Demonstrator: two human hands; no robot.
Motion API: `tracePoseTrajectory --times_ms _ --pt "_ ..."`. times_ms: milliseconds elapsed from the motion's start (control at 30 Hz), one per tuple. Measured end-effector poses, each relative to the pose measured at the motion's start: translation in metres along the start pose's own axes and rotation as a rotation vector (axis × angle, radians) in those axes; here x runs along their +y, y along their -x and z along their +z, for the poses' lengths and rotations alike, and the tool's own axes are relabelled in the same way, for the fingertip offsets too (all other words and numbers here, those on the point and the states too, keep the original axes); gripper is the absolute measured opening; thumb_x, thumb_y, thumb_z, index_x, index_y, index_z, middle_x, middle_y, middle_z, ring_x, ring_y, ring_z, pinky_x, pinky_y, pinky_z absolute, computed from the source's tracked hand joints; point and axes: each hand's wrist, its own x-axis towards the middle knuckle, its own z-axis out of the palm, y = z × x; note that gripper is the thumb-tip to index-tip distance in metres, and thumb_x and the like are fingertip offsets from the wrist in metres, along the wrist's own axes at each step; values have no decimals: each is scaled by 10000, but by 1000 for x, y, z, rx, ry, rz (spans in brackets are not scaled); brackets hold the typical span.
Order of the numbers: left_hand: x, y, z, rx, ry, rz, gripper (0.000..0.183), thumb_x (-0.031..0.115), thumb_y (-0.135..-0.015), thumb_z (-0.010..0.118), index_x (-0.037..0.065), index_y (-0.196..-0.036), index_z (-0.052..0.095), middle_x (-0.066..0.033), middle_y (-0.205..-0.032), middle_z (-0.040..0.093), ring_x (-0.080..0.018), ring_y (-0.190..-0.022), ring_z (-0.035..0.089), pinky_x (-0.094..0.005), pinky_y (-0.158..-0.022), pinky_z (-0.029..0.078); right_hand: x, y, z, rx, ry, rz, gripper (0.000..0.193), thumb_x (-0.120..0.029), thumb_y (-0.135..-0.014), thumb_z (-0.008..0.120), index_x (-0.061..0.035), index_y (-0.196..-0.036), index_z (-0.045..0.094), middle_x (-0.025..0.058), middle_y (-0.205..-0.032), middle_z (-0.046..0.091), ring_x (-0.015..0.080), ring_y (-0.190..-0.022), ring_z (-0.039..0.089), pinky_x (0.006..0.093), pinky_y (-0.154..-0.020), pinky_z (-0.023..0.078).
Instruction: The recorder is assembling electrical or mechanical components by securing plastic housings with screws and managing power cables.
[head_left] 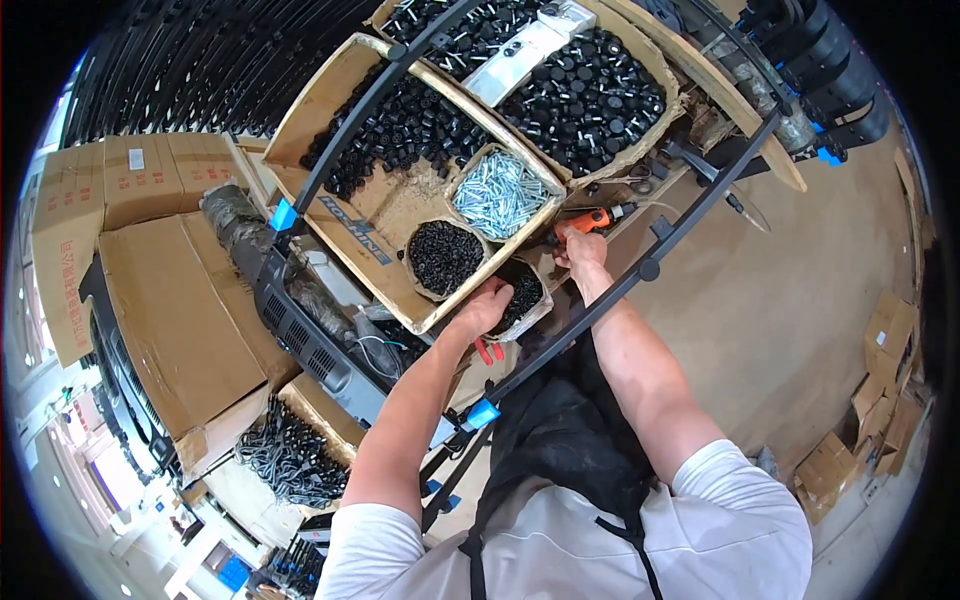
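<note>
My right hand is wrapped around an orange power tool, which lies sideways with its dark nose toward the right. At the edge of a small box of black screws, my left hand bends in with its fingers pressed together; whatever they pinch is too small to make out. Beside that box, inside the large cardboard box, sit a round container of small black parts and a carton of silver screws. Red tool handles show just below my left hand.
Black knobs fill the far part of the large box. Black-headed bolts fill another box beyond. A black metal frame bar with blue-wrapped corners crosses near my forearms. A box of black hooks stands at lower left, flattened cartons at right.
</note>
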Motion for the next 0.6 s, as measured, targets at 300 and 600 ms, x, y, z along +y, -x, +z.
tracePoseTrajectory --times_ms 300,600 --pt "15 13 0 -178 482 -115 274 340 -1079 530 91 -1126 636 -28 -843 602 -143 -659 556 -306 -653 493 -24 0 -73 -549 -455 130 249 -260 -923 759 -154 -1117 643 26 -867 685 134 -637 595 258 -494 433" --pt "20 33 -18 -400 1118 -290 281 418 -1110 468 174 -976 504 22 -782 504 -104 -560 401 -235 -439 267 35 92 -147 -615 -562 -56 571 -146 -943 699 -182 -1482 515 122 -1320 685 281 -1189 679 457 -836 616"
